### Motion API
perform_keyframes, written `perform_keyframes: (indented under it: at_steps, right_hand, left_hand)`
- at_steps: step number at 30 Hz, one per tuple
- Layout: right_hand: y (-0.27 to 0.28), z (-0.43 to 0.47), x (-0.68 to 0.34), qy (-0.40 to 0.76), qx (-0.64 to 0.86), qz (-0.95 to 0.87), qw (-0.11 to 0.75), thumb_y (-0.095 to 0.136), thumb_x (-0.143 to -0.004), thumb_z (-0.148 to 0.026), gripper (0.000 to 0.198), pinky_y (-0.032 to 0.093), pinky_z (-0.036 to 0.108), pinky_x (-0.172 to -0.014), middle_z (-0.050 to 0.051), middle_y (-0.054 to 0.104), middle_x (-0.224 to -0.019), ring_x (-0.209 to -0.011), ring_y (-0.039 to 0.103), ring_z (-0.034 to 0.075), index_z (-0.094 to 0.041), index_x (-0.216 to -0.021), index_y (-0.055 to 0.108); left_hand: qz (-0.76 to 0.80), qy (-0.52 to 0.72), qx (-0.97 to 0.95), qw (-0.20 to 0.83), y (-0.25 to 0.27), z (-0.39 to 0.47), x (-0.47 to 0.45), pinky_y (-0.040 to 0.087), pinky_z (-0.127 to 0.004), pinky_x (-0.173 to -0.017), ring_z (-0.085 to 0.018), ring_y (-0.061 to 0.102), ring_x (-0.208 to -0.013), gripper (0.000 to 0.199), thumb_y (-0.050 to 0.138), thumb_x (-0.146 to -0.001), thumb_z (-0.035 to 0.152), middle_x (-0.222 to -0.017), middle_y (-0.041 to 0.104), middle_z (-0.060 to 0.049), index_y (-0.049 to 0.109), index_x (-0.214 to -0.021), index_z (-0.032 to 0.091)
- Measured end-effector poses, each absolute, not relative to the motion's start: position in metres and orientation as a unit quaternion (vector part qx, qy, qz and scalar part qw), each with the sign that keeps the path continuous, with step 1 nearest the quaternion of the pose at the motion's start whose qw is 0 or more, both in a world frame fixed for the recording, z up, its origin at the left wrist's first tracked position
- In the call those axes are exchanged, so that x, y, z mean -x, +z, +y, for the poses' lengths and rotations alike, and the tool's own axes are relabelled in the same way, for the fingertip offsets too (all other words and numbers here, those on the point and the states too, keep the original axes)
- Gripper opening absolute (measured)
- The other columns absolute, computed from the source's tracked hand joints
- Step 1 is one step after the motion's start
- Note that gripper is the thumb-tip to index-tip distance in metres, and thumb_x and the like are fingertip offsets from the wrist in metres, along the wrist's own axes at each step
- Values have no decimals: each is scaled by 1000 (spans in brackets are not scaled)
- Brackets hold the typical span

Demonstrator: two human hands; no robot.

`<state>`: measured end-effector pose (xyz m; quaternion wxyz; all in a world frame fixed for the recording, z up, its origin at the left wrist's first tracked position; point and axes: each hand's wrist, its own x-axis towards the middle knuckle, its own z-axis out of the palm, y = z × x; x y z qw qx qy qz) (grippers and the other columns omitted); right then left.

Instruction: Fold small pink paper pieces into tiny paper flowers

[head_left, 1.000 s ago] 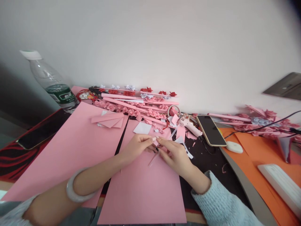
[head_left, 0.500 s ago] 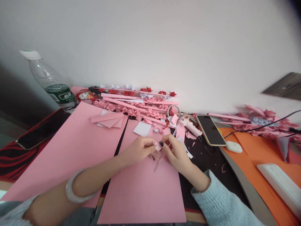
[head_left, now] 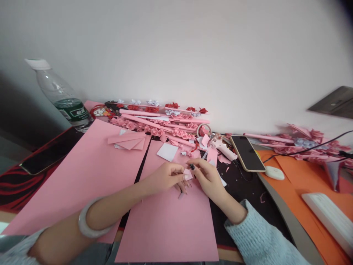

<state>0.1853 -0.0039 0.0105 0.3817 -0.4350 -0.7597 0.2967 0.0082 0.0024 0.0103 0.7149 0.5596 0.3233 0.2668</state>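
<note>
Between the thumb and fingers of my left hand (head_left: 168,177) is a small folded piece of pink paper (head_left: 188,174). My right hand (head_left: 207,177) is just to its right, with thumb and forefinger drawn together at the paper's edge. Whether those fingertips hold anything is hidden. Below the left fingertips shows a small greyish end of something thin (head_left: 180,196), too small to name. Both hands are above a large pink sheet (head_left: 171,228). A white paper square (head_left: 167,152) lies just beyond them.
Paper flowers (head_left: 154,131) and rolled pink tubes line the wall. A glue gun (head_left: 224,148), phone (head_left: 247,152) and white case (head_left: 274,172) lie to the right. A water bottle (head_left: 72,109) stands at left. Folded pink paper (head_left: 129,140) rests on another pink sheet (head_left: 91,173).
My right fingertips have shifted up and slightly away from the pink paper, which now shows more fully in my left hand. The thin strip that hung below the hands shows shorter.
</note>
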Motion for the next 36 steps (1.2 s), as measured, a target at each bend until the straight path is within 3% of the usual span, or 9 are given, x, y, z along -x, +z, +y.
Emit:
perform_keyframes:
  at_steps: [3,7,13,19,26,32,36]
  right_hand:
    - [11,-3,-183,323,414,-754,396,53,-84,-21,15,46,25,-58,7,62,-95,-77,58,16,-20,-96,62]
    - [12,-4,-180,357,406,-735,409,58,-80,-19,13,47,24,-55,8,62,-96,-86,59,18,-20,-90,66]
    - [12,-4,-178,417,398,-695,430,61,-77,-16,6,49,27,-64,7,62,-90,-85,60,18,-18,-75,66]
    - [10,-4,-179,402,393,-705,432,60,-79,-17,10,46,29,-71,5,60,-86,-79,59,16,-18,-69,62]
    - [15,-6,-183,344,346,-761,428,37,-92,-21,30,44,31,-76,8,60,-91,-84,58,17,-18,-77,63]
    - [16,-7,-181,305,359,-774,423,49,-85,-15,15,46,31,-76,8,62,-91,-86,59,18,-18,-86,65]
    - [14,-6,-179,331,379,-751,427,55,-81,-12,13,48,27,-64,7,63,-88,-82,59,17,-19,-84,65]
  left_hand:
    - [324,268,-562,712,10,4,-8,53,-27,-59,-14,64,-58,18,57,-80,29,-66,61,-2,58,-76,12]
    - [320,267,-567,710,9,5,-7,53,-26,-60,-13,63,-59,18,57,-80,28,-65,63,-2,60,-73,12]
    - [325,248,-572,711,5,7,-5,52,-27,-59,-13,62,-54,18,58,-78,26,-61,65,-3,64,-70,11]
    - [331,240,-544,733,5,7,-4,51,-26,-56,-13,62,-53,19,61,-77,27,-63,66,-4,65,-68,10]
    - [336,239,-505,758,14,8,-4,48,-24,-54,-12,60,-52,25,65,-74,33,-60,63,-3,63,-64,10]
    - [318,224,-473,790,13,10,-3,47,-23,-52,-11,58,-49,23,65,-74,29,-56,62,-2,64,-62,10]
    - [312,220,-473,794,11,10,-2,48,-23,-53,-11,60,-51,18,66,-73,25,-57,63,-2,64,-63,10]
